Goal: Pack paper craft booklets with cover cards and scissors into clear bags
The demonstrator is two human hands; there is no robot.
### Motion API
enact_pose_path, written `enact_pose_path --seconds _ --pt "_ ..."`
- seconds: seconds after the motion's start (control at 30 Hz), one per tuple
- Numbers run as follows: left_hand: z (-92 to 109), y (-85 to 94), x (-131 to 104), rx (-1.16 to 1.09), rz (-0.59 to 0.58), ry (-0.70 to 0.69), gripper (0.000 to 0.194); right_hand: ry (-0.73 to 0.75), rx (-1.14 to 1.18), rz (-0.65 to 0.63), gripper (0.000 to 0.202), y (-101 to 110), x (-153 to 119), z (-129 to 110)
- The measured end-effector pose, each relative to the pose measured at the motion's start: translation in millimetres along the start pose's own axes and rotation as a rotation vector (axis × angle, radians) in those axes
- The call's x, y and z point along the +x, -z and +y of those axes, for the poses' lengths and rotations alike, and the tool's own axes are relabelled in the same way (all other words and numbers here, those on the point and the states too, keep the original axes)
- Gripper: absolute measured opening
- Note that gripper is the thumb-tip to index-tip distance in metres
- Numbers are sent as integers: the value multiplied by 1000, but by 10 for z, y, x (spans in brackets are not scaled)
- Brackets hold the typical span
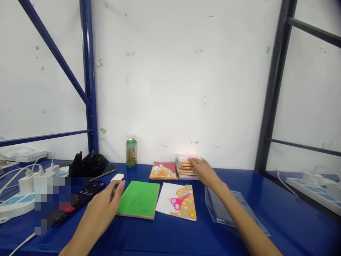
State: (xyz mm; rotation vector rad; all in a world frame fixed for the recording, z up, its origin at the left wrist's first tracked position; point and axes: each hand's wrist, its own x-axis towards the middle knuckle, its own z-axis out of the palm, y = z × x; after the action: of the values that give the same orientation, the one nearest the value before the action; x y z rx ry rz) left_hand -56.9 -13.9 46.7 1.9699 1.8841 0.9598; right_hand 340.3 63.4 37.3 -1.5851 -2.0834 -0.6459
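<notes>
While the left hand (105, 204) curls loosely, unpinched, beside the green paper pad (138, 200), stacked booklets (183, 166) meet the right hand's (204, 173) fingertips (grip unclear from here).

Green bottle (131, 153), black plastic bag (93, 161), white power strip (16, 209)

Open table (290, 209) lies right of the sleeve (220, 208) — and a narrow gap between bottle (131, 153) and red pack (163, 171). Phone (92, 190) and power strip (13, 205) crowd the left — stack (183, 171) and wall (170, 89) block the back.
</notes>
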Motion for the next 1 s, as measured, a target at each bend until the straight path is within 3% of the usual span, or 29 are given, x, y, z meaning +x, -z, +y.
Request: enact_pose_path --seconds 0.27,0.4,0.53,0.7,0.77,0.9,1.0 --pt "104 -97 -109 -190 -32 -136 46 62 -100 36 46 266 -229 -2" --pt "116 -197 -126 -256 -60 -162 40 11 -144 70 57 159 -209 73" --pt "44 -278 -85 -266 -74 -185 35 52 -135 26 46 52 -97 166" --pt "34 -313 -67 -356 -101 -185 35 96 -132 77 37 193 -154 113" --pt "75 -314 -77 -502 -201 -169 38 106 -129 132 36 270 -269 65" --pt "196 -304 -157 -853 -565 -61 48 66 -111 312 26 403 -618 -39" --pt "285 -294 -251 -1073 -652 69 50 -3 36 546 22 528 -880 -150"
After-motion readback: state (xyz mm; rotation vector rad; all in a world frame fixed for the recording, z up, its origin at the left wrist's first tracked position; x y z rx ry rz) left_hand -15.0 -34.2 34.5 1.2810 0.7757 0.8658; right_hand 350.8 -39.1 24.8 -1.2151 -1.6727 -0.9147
